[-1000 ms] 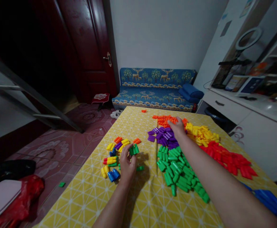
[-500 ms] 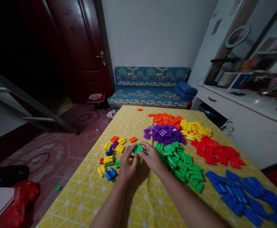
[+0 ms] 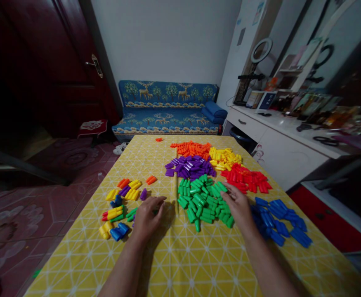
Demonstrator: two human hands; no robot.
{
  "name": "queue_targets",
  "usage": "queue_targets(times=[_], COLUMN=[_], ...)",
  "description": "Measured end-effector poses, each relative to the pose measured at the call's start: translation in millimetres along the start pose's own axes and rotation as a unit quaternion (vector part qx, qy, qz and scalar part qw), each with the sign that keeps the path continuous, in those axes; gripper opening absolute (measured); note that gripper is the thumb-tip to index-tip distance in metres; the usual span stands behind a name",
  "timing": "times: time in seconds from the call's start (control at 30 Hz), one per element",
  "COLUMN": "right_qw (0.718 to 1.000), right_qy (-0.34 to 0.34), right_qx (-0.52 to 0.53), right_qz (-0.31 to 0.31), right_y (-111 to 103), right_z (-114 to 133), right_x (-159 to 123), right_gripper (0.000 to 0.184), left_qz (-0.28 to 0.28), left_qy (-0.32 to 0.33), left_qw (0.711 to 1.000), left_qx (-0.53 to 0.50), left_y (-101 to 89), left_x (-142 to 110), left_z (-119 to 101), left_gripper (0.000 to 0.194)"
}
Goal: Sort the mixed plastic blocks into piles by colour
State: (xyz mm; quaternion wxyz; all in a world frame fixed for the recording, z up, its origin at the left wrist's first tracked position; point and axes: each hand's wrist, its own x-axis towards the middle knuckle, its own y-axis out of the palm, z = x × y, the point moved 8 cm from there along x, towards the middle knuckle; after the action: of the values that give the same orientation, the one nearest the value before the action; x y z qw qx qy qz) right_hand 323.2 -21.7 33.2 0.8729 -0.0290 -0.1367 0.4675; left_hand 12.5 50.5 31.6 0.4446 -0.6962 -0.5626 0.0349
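Note:
My left hand (image 3: 147, 214) lies palm down on the yellow tablecloth (image 3: 180, 260), fingers loosely spread, beside a small mixed pile of coloured plastic pieces (image 3: 120, 204). I see nothing in it. My right hand (image 3: 237, 204) rests flat, fingers stretched, on the right edge of the green pile (image 3: 199, 200), with the blue pile (image 3: 276, 218) just to its right. Farther back lie the purple pile (image 3: 189, 167), orange pile (image 3: 192, 148), yellow pile (image 3: 225, 159) and red pile (image 3: 246, 181).
A lone orange piece (image 3: 159, 139) lies near the table's far edge and another (image 3: 151, 179) by the mixed pile. Behind the table stands a blue patterned sofa (image 3: 164, 109). A white cabinet (image 3: 279, 144) runs along the right, a dark door (image 3: 59, 70) stands at the left.
My right hand left the green pieces held at my left hand and moved right onto the green pile. My left hand sank flat to the cloth. The view swung right.

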Motion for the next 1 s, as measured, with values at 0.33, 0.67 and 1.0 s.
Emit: queue_targets(times=[0.33, 0.67, 1.0], right_qw=[0.973, 0.950, 0.960], right_qy=[-0.121, -0.270, -0.233], right_qx=[-0.195, -0.133, -0.055], right_qz=[0.014, 0.081, 0.144], right_y=[40.1, 105.5, 121.0], right_z=[18.9, 56.2, 53.8], right_x=[-3.8, -65.0, -79.9], right_gripper=[0.025, 0.017, 0.038], left_qz=[-0.202, -0.125, -0.016], left_qy=[0.004, -0.079, -0.065], left_qw=[0.977, 0.975, 0.960], left_qx=[0.067, 0.164, -0.271], left_y=[-40.9, -38.8, 1.9], left_x=[-15.1, 4.5, -5.6], left_z=[4.1, 38.1, -20.6], left_gripper=[0.021, 0.030, 0.020])
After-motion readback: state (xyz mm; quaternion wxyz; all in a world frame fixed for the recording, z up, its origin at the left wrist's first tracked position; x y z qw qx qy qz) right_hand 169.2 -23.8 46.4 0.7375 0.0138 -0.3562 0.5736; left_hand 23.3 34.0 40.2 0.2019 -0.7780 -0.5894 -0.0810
